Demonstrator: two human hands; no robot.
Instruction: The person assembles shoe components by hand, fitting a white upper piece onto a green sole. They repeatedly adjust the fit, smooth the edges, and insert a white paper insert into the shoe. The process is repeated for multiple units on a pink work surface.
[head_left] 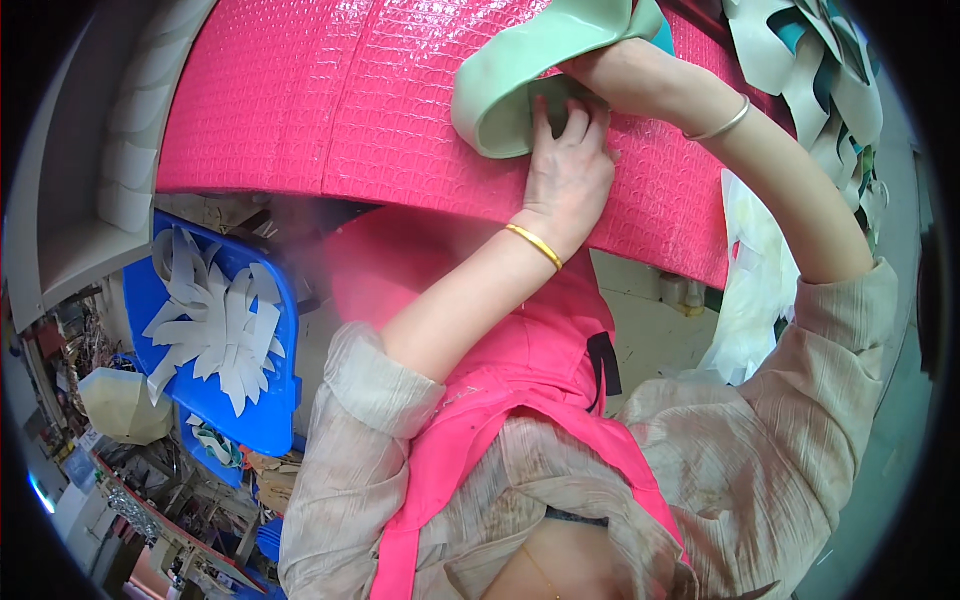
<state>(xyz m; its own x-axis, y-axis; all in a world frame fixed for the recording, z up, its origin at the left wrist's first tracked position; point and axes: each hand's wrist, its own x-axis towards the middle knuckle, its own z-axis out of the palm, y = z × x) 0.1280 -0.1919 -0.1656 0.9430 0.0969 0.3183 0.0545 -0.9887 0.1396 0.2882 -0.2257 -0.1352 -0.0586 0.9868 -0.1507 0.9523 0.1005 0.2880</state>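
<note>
A pale green, leather-like sheet (520, 65) curls into a loop over the pink table top (270, 100), near its front edge. My left hand (575, 165), with a gold bangle at the wrist, reaches up into the loop. Its fingers are apart, their tips against the sheet's inner side, and the thumb stands off to the right. From the right, my right hand (630, 80) bends over beside it, a silver bangle on that wrist. It grips the sheet at the fold, where its fingertips are hidden.
Left of me, a blue plastic chair (275, 410) bears a pile of white cut strips (215, 320). Several pale green cut pieces (815, 90) hang over the table's right end, above white sheets (755, 270). A grey shelf (80, 260) stands at the far left.
</note>
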